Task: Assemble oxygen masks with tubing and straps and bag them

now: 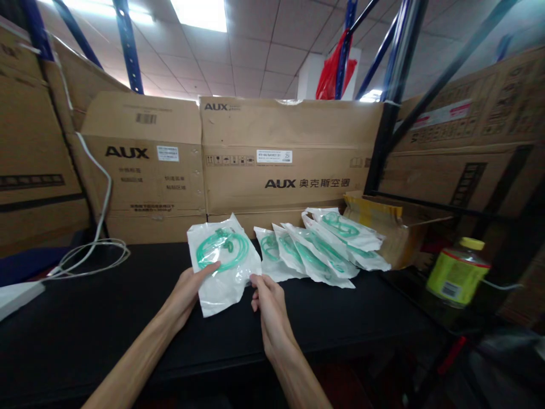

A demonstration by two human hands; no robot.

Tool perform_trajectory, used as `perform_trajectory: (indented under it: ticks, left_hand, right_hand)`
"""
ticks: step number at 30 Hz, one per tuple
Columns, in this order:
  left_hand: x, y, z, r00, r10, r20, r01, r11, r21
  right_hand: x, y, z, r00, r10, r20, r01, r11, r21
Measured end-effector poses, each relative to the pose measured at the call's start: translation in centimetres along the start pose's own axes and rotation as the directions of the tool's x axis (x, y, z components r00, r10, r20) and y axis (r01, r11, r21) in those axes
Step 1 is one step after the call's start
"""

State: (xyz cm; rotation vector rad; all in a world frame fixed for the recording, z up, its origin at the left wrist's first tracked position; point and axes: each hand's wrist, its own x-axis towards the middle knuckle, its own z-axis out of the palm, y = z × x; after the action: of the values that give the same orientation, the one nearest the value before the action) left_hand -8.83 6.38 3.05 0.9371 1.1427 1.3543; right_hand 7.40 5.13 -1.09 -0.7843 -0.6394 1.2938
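Both hands hold up a clear-fronted white pouch with coiled green tubing inside, tilted toward me above the black tabletop. My left hand is closed on its left side, thumb across the front and fingers behind, hidden. At the lower right corner, my right hand pinches the pouch between thumb and fingers. Just to the right lies an overlapping row of several similar pouches, each with green tubing showing through.
Cardboard boxes wall the back of the black table. An open carton stands behind the row, with a yellow-green bottle at right. A white cable coils at left. Blue rack posts rise behind.
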Motion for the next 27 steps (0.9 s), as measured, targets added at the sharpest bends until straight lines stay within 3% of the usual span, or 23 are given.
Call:
perform_trajectory:
  ticks: [7,13,19,27]
  left_hand:
    - [1.3,-1.1,-1.0,0.993,-0.06,0.099,0.065,0.997,-0.046]
    - [1.6,-1.4,-1.3,0.978,-0.057,0.202,0.072,0.995,-0.068]
    - [1.6,-1.4,-1.3,0.972,-0.068,0.226,0.082,0.995,-0.052]
    - [0.8,-1.1,-1.0,0.949,-0.111,0.295,0.109,0.994,0.023]
  right_hand:
    - [-1.1,0.0,-0.1,0.999,0.026,0.033,-0.031,0.984,0.176]
    - [-1.2,-0.8,-0.3,0.982,0.127,0.139,-0.158,0.959,0.236]
    - [-1.1,-1.3,-0.6,0.974,0.177,0.143,-0.214,0.927,0.308]
    - [-1.4,-1.4,0.0,0.979,0.102,0.176,-0.165,0.903,0.397]
